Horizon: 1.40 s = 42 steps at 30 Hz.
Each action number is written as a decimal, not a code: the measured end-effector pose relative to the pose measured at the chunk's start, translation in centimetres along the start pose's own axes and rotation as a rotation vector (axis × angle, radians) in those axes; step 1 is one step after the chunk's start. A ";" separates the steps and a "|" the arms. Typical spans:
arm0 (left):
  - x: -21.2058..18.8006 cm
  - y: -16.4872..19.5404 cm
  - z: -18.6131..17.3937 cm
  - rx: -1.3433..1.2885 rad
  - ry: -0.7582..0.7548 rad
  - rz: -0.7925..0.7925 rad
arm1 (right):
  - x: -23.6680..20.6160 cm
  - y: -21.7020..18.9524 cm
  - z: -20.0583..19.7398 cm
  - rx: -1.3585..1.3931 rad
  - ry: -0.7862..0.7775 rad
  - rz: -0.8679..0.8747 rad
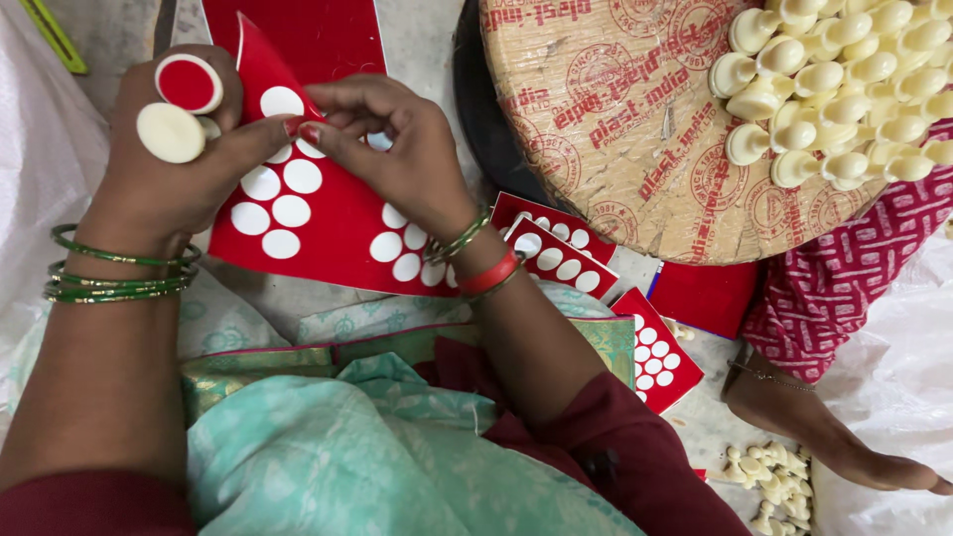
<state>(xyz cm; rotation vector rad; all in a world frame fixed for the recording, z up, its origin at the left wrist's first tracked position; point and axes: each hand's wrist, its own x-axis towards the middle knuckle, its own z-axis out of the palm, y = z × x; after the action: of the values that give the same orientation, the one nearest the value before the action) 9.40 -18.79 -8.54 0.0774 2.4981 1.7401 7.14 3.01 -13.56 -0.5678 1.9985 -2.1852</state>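
While the left hand (164, 164) steadies the red sticker sheet (328, 218) and grips two cream knobs (171, 132), the right hand (397, 149) pinches one sticker.

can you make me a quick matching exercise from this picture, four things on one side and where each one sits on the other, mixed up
Things:
1. large red sticker sheet with white round gaps
2. cream plastic pegs with round heads
3. green bangles
4. small stack of red sticker sheets

Places:
A. around the left wrist
B. heaped on the round tape-wrapped board
C. pinched between the left hand and the right hand
D. on the floor just right of the right wrist

Pairs: 1-C, 2-B, 3-A, 4-D
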 end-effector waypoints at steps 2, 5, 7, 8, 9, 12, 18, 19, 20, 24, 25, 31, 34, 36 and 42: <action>0.1 0.3 0.0 0.045 -0.008 0.034 | 0.0 0.7 -0.2 0.199 -0.055 0.101; 0.2 0.6 0.1 0.166 -0.026 0.092 | -0.1 1.3 -0.5 0.301 -0.087 0.187; 0.2 0.8 0.2 0.228 -0.037 0.097 | -0.2 1.4 -0.6 0.299 -0.105 0.203; 0.2 0.9 0.2 0.239 -0.039 0.082 | -0.3 1.3 -0.6 0.324 -0.103 0.226; 0.3 1.0 0.2 0.251 -0.040 0.068 | -0.4 1.3 -0.8 0.349 -0.102 0.248; 0.4 1.1 0.1 0.382 -0.045 0.153 | -0.5 1.3 -1.2 0.410 -0.117 0.258; 0.1 0.7 -0.5 0.212 -0.115 0.112 | -0.2 1.9 -1.5 0.525 -0.131 0.298; 0.1 0.5 -0.5 0.208 -0.114 0.100 | -0.2 2.1 -1.5 0.537 -0.132 0.297; 0.2 0.5 -0.5 0.206 -0.112 0.087 | -0.2 2.2 -1.5 0.493 -0.125 0.288; 0.4 0.4 -0.4 0.411 -0.110 0.140 | 0.2 2.6 -1.6 0.271 -0.060 0.188; 0.4 0.4 -0.4 0.391 -0.092 0.129 | 0.3 2.4 -1.5 0.206 -0.033 0.148; 0.3 -0.4 0.4 0.540 0.086 0.235 | -0.3 -0.5 0.5 -0.122 0.358 -0.054; 0.3 -1.0 1.4 0.596 0.104 0.137 | -1.8 -2.2 2.3 -0.366 0.366 -0.277; 0.1 -1.2 2.0 0.597 0.071 0.082 | -2.3 -2.9 2.8 -0.574 0.371 -0.382; -0.1 -0.6 2.4 0.538 0.059 0.052 | -2.2 -3.0 3.4 -0.733 0.318 -0.521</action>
<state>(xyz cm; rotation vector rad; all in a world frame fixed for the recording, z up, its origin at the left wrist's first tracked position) 9.72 -16.79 -9.89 0.1309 2.9564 1.0482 10.83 0.98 -10.84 -0.9549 3.1460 -1.7728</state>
